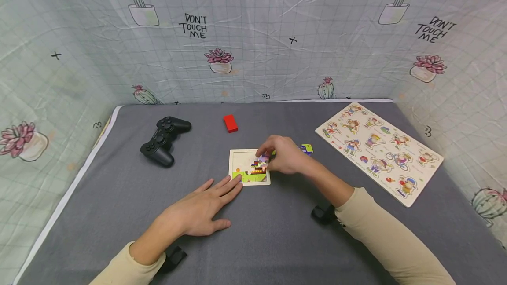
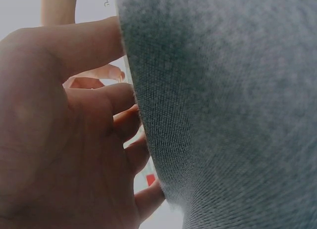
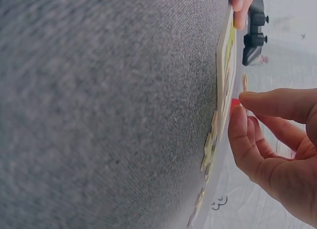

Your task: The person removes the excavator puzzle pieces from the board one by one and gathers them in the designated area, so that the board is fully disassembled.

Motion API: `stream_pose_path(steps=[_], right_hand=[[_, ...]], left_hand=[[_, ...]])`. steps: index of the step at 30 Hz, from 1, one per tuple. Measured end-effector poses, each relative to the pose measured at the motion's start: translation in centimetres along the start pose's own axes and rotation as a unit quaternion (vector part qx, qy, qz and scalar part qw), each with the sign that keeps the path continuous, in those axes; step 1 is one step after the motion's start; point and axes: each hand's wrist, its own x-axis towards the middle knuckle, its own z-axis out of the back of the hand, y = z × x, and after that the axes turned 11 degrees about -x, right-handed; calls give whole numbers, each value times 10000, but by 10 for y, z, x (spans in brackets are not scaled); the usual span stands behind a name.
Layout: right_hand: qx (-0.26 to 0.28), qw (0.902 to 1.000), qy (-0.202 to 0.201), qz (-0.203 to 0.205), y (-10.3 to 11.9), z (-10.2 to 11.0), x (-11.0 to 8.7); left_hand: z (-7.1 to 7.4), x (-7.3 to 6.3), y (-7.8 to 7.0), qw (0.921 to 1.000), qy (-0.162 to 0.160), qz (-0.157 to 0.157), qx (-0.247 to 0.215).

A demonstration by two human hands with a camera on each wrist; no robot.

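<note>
A small wooden jigsaw tray [image 1: 240, 156] lies mid-table, with several fitted pieces along its near side showing green and a red-and-yellow picture. Above its right part, my right hand [image 1: 288, 155] pinches a jigsaw piece [image 1: 262, 161] between thumb and fingers; the piece's thin edge [image 3: 245, 83] shows in the right wrist view. My left hand [image 1: 200, 209] lies palm down with straight fingers, their tips touching the tray's near left corner. Loose jigsaw pieces [image 1: 306, 148] lie right of the tray, partly hidden behind my right hand.
A black game controller [image 1: 164, 140] sits to the left on the grey cloth [image 1: 261, 241]. Behind the tray lies a red block [image 1: 230, 123]. A large wooden puzzle board [image 1: 378, 153] with cartoon figures takes up the right side. Patterned fabric [image 1: 253, 56] hangs around the table.
</note>
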Motion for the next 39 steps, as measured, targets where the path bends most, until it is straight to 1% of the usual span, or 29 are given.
stream_pose_path(steps=[22,33,39], right_hand=[[48,9998,-210,-55,-15,7,-12],[154,9995,-237,-168,-25,8,-19],[235,9993,-170,-232,-31,10,-23]], left_hand=[[0,0,0,10000,13,-6,-12],[0,0,0,10000,-2,-29,-2],[0,0,1,10000,-7,-37,-22]])
